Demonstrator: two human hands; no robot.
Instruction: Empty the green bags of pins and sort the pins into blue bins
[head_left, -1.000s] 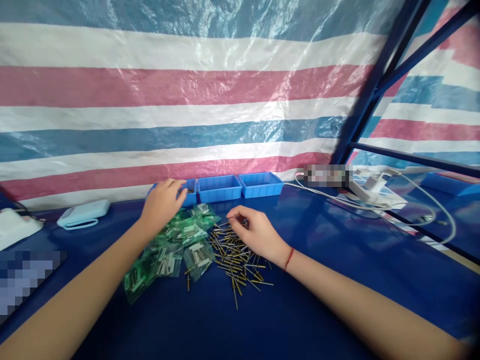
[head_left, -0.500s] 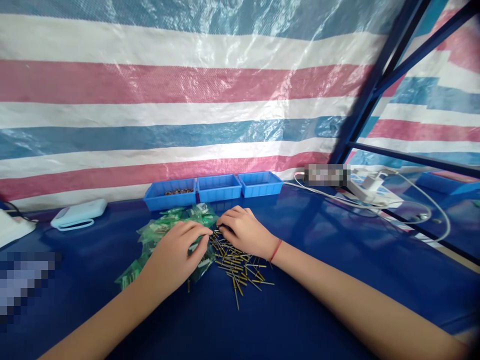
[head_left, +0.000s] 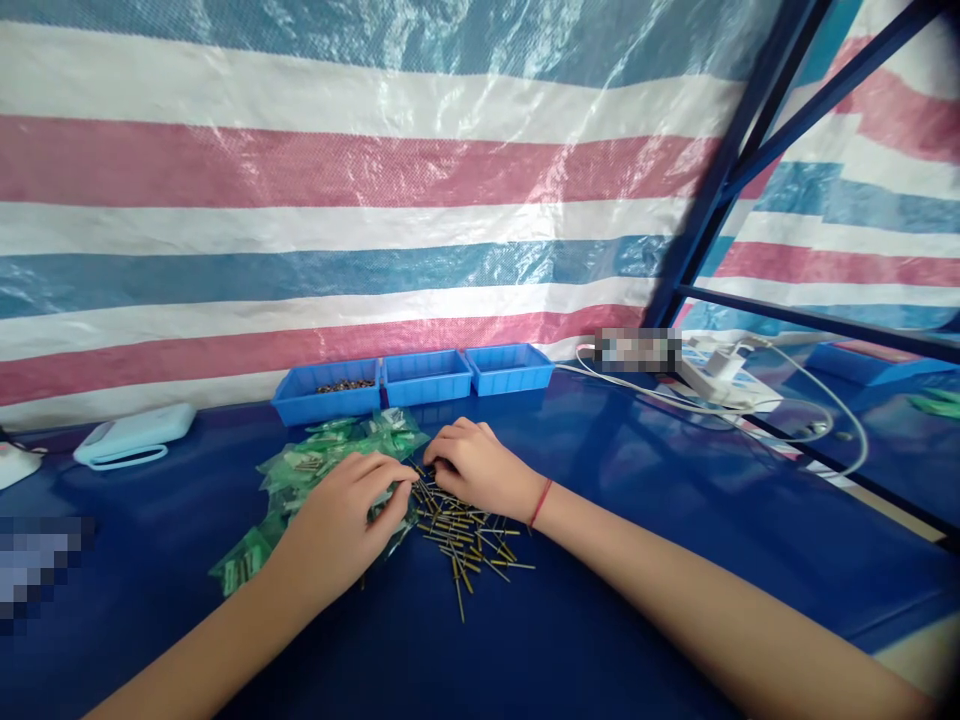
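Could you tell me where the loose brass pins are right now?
In the head view, the brass pins lie on the blue table, just below the right hand and right of the green bags.

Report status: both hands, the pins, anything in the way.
Left hand palm-down on the green bags, at the edge of the pin pile. Right hand curled over the pile's far edge. Grip hidden on both. Nothing between hands and pins.
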